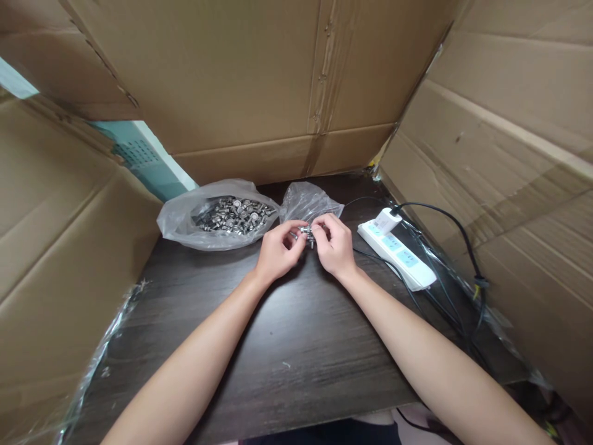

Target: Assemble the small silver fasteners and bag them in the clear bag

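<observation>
1. Head view, progress: the work looks to be midway, as a judgement; a few small metal pieces (306, 230) sit between the two hands near the middle of the counter (296, 321); many loose parts (238, 213) lie heaped in the open bag (176, 224) at about ten o'clock from the hands, seemingly yet to be handled; how many are finished cannot be told.

2. Head view, left hand (280, 247): fingers curled, thumb and fingertips nearly closed around the near side of the metal pieces; only a narrow gap shows at the grip, and the thumb partly hides what lies behind it.

3. Head view, right hand (334, 244): thumb and forefinger pinch the same small cluster from the three o'clock side; the other fingers are bent in; one piece pokes down towards six o'clock, and its exact support is too small to make out.

4. Head view, surroundings: a clear bag (306, 196) lies crumpled just beyond the hands at twelve o'clock, its contents unclear; a white power strip (407, 269) lies apart at three o'clock, a plug (388, 219) at its far end.
</observation>
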A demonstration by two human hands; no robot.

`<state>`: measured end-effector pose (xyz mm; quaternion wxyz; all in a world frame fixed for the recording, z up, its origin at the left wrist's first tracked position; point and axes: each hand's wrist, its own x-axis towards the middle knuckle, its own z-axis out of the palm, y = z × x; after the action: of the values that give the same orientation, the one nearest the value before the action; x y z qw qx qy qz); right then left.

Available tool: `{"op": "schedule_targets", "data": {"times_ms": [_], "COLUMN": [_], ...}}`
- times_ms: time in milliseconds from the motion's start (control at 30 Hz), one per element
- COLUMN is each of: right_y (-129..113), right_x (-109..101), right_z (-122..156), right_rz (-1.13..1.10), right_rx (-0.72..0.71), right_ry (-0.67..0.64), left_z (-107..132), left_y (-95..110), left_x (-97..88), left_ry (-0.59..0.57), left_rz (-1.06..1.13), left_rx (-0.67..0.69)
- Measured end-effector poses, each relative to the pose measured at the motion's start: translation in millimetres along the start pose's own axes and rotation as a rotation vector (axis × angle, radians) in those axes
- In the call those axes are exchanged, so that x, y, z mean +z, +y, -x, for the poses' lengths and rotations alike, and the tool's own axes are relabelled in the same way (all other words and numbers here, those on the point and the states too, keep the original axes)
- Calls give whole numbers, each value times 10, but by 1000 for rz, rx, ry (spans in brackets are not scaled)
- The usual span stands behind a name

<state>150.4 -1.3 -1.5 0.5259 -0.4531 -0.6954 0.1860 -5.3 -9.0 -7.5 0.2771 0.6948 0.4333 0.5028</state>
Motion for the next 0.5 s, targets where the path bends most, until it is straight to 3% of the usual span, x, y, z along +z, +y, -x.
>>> {"op": "schedule_targets", "data": {"times_ms": [267, 500], "right_y": [43, -5], "right_x": [34, -6], "right_z": [9, 3], "right_rz": [54, 32], "right_rx": [-4, 3], "right_ry": [-76, -47], "left_z": [5, 3], "left_y": [0, 3], "left_x": [-3, -5], "left_ry": [-5, -13], "left_rz": [16, 27], "left_rx": [7, -25]}}
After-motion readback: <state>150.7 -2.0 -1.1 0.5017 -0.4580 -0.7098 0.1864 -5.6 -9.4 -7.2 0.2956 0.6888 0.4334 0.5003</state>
